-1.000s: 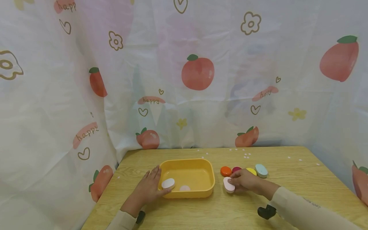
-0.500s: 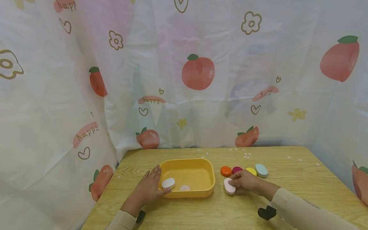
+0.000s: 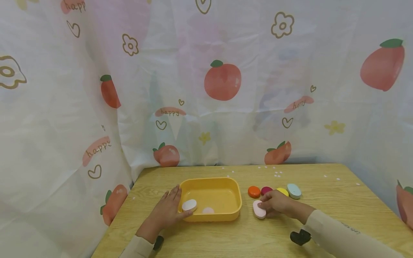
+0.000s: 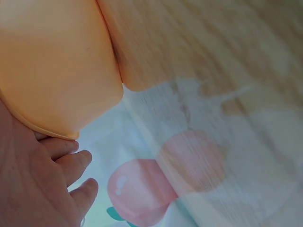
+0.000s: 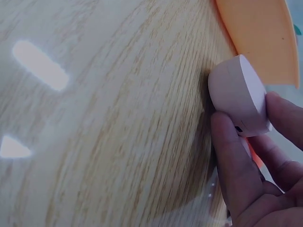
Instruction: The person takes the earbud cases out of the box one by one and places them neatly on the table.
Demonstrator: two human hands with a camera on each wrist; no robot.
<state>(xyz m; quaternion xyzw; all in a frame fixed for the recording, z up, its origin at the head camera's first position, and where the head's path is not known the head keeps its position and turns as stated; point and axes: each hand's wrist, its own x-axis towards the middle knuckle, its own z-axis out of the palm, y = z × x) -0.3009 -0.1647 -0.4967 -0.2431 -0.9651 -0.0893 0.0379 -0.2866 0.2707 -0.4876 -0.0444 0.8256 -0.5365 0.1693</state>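
Currently, we pinch a pale pink oval case (image 3: 259, 210) with our right hand (image 3: 278, 202), to the right of the yellow tray (image 3: 222, 202), while our left hand (image 3: 165, 210), fingers loosely spread, rests against the tray's left end.

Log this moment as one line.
left hand: touching yellow tray | right hand: pinching pale pink piece, outside tray | white piece: inside tray | on table: orange piece, magenta piece, yellow piece, light blue piece
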